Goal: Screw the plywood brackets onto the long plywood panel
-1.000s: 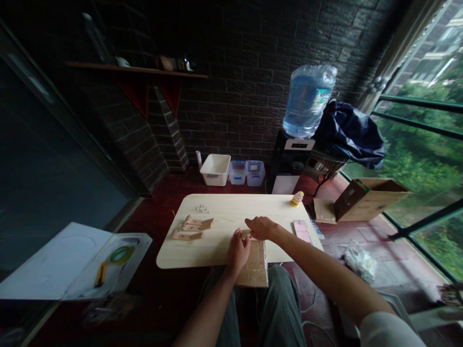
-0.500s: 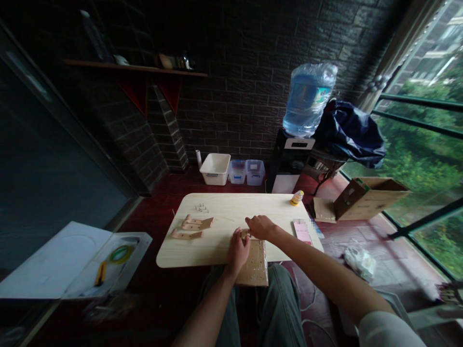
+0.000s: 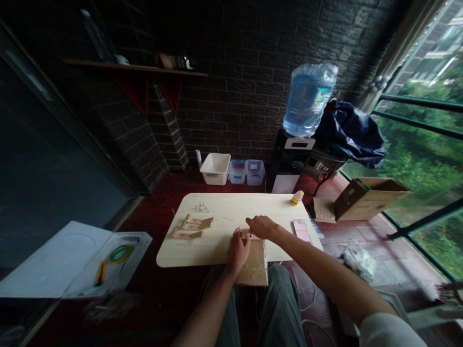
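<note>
"What do you have on the head view?"

"On my feed from afar, a seated person works at a pale worktop (image 3: pixel 220 258), left hand (image 3: pixel 238 248) clamped on a small wooden piece (image 3: pixel 245 233) at the far end of a cardboard slab (image 3: pixel 251 273). The slab juts past the worktop's near edge, over the knees."

"And the right?"

"The right hand (image 3: pixel 262 227), fingers bent, meets the same piece from the other side. I cannot tell whether it grips anything; the palm is hidden."

"What lies around them?"

"To the left I see curved wooden parts (image 3: pixel 187 235), with a cluster of screws (image 3: pixel 201 208) just beyond. At right, near the forearm, lies a pink sheet (image 3: pixel 302 231); a small yellow-based bottle (image 3: pixel 296 198) stands at the far right corner."

"Background?"

"A wrapped water jug (image 3: pixel 309 103) tops a dispenser (image 3: pixel 291 161) before a dark brick wall (image 3: pixel 231 111)."
</note>
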`<state>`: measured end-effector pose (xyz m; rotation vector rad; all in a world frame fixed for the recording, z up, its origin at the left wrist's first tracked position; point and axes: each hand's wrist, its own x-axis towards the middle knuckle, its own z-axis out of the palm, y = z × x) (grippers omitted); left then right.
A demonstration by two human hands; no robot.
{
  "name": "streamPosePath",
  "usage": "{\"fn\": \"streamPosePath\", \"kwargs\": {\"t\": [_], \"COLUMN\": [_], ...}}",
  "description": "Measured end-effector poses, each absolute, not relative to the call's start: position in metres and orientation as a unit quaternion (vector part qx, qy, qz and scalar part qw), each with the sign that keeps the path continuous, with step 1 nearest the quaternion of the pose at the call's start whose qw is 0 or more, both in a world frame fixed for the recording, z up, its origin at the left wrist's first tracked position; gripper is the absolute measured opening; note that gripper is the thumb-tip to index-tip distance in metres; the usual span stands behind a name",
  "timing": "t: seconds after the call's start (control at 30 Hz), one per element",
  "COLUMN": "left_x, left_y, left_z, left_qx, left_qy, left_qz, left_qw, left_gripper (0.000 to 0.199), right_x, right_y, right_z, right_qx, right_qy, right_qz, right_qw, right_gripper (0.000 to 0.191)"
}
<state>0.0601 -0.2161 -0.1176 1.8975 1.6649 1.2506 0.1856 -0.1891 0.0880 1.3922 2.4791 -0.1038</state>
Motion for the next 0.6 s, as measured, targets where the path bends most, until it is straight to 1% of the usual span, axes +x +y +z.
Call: {"fn": "streamPosePath", "kwargs": {"t": [0.17, 0.37, 0.6], "left_x": [0.0602, 0.059, 0.0614], "left_y": [-0.2185, -0.2187, -0.2159], "left_z": [-0.1162, -0.1193, -0.1224], "left_qx": [0.665, 0.673, 0.67], "left_qy": [0.589, 0.573, 0.573], "left_qz": [0.432, 0.443, 0.451], "left_qw": [0.157, 0.151, 0.139], "left_gripper": [0.045, 0.042, 0.043], "right_x": [0.1822, 0.1837, 0.1868], "right_y": [-0.1916, -0.1977, -0.1964], "right_z": [0.0867, 0.0847, 0.0815], "right_qx": [0.497, 0.499, 0.492], "right_qy": [0.856, 0.857, 0.859], "right_qz": [-0.048, -0.059, -0.056], "right_qw": [0.136, 0.115, 0.128], "right_gripper": [0.029, 0.04, 0.038]}}
